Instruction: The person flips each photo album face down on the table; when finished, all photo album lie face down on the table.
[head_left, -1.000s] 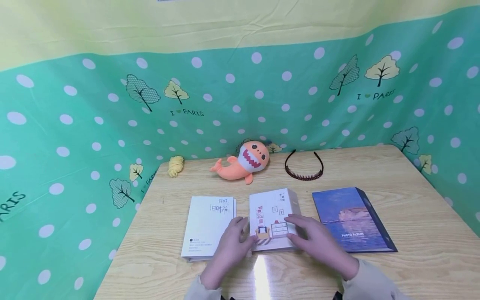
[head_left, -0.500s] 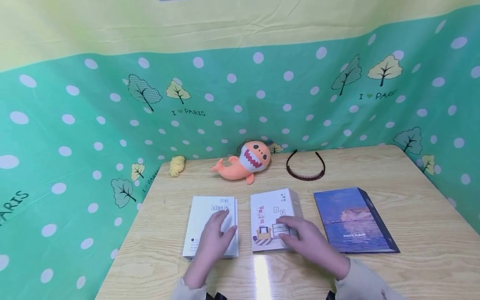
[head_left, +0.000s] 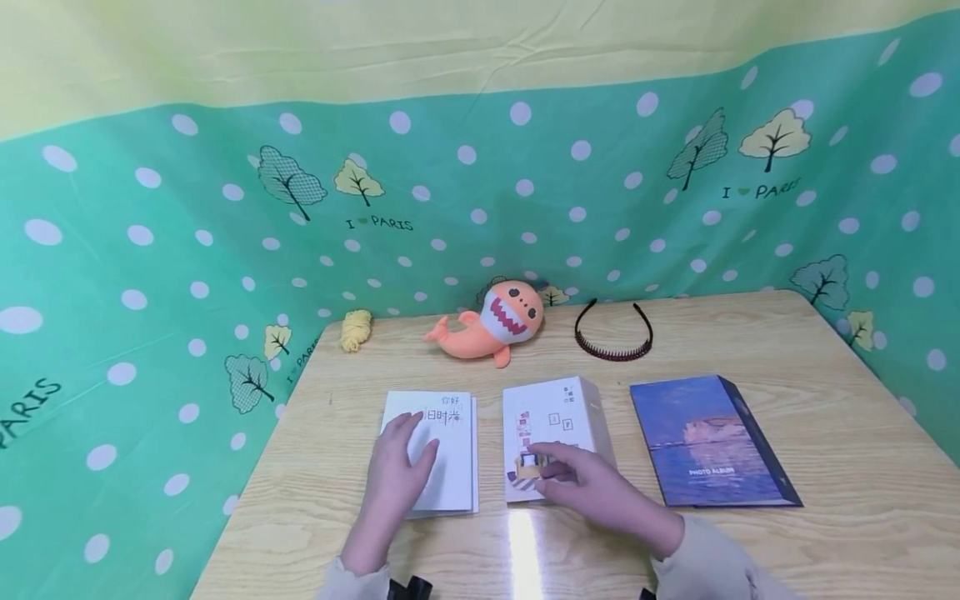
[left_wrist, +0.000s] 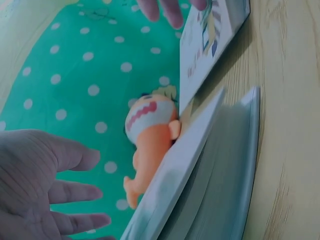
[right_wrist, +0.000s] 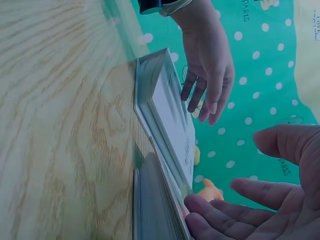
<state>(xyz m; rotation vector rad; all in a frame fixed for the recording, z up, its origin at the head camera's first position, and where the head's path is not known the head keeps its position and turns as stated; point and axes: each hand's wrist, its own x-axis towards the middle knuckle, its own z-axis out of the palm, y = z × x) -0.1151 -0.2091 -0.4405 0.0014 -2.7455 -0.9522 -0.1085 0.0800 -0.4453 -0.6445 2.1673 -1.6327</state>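
Over the white book-shaped album (head_left: 453,467) at the left, my left hand (head_left: 397,467) hovers with spread, relaxed fingers. The left wrist view shows a gap between this hand (left_wrist: 30,180) and the white cover (left_wrist: 175,160); the pages fan slightly apart at the edge. In the middle lies a second white album (head_left: 543,404) with a printed chair and dresser, thick at its right side. My right hand (head_left: 592,487) is above its lower half, loosely bent. In the right wrist view, fingertips (right_wrist: 197,205) of that hand come right at the cover's edge, pinching nothing.
A blue photo album (head_left: 705,450) lies to the right. Along the back of the wooden table (head_left: 847,433) are a yellow yarn bundle (head_left: 356,330), an orange shark plush (head_left: 480,333) and a dark toothed headband (head_left: 615,353). A green dotted curtain (head_left: 420,250) closes off the back.
My left hand has moved left from the middle album's edge to above the left album. My right hand has slid slightly left and down over the middle album. The albums stay in place.
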